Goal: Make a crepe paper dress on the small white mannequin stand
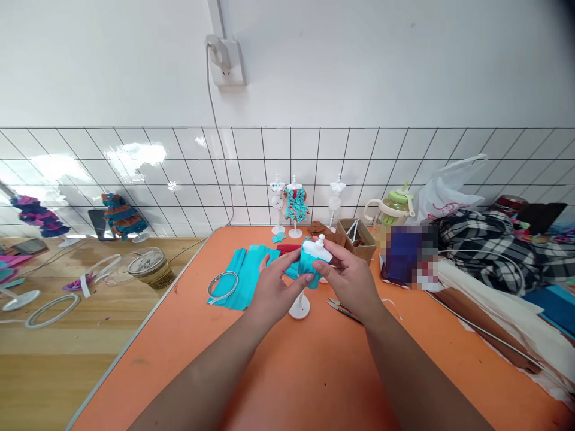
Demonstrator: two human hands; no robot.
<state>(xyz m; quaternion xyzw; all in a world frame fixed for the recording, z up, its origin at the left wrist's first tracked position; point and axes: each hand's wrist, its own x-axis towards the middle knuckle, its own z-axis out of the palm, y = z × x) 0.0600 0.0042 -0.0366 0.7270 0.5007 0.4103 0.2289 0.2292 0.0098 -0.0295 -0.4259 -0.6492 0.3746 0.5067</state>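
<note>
A small white dress form [309, 246] on a round stand base [299, 307] is tilted between my hands, wrapped below its shoulders in turquoise fabric [306, 262]. My left hand [281, 284] presses the fabric from the left with thumb and fingers. From the right, my right hand [348, 272] grips the form's upper side, its thumb on the fabric. Behind my left hand lies a larger piece of turquoise cloth [245, 269] with a roll of narrow tape [223, 285] on it. Scissors [339, 306] lie beneath my right hand, partly hidden by it.
More mini dress forms stand by the tiled wall, one in a ruffled turquoise and red outfit [296, 203]. A cardboard box [359, 239], a green-lidded bottle [398, 203] and piled plaid fabric [480, 239] are at right. A lidded cup [153, 269] stands on the wooden table at left.
</note>
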